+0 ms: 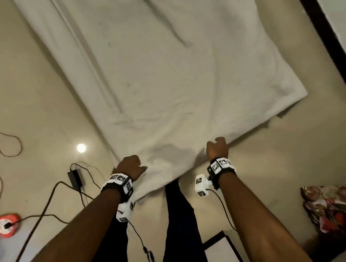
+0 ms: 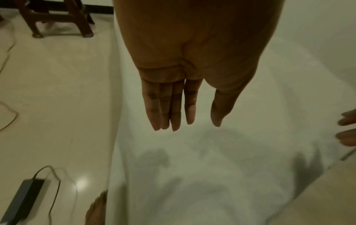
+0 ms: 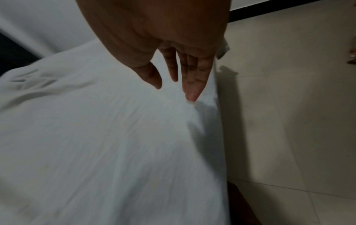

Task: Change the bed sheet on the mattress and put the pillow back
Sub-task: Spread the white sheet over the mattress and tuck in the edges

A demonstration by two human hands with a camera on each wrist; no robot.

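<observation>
Head view shows us standing at the near end of the wide, wrinkled white cotton bed sheet [image 1: 163, 79], which lies spread over the low mattress on the pale tiled floor [image 1: 15, 82]; the mattress itself is hidden under the cloth. We judge the step in hand to be laying and smoothing the fresh sheet, with its near edge still loose and draped toward our legs. No pillow shows in any view, so putting it back is not yet done. The next move, as we read it, calls for flattening the creases outward and then tucking the near edge under, both hands working evenly so the cloth does not skew.

Both forearms reach forward and down, roughly parallel. Our left hand [image 1: 130, 166] sits at the near left corner of the sheet; the left wrist view shows its fingers [image 2: 165, 106] straight and together, thumb apart, holding nothing. Our right hand [image 1: 217, 148] is over the near edge further right; its fingers [image 3: 189, 79] also extend, relaxed, gripping nothing, the tips close to the cloth. Whether they touch it we cannot tell.
</observation>
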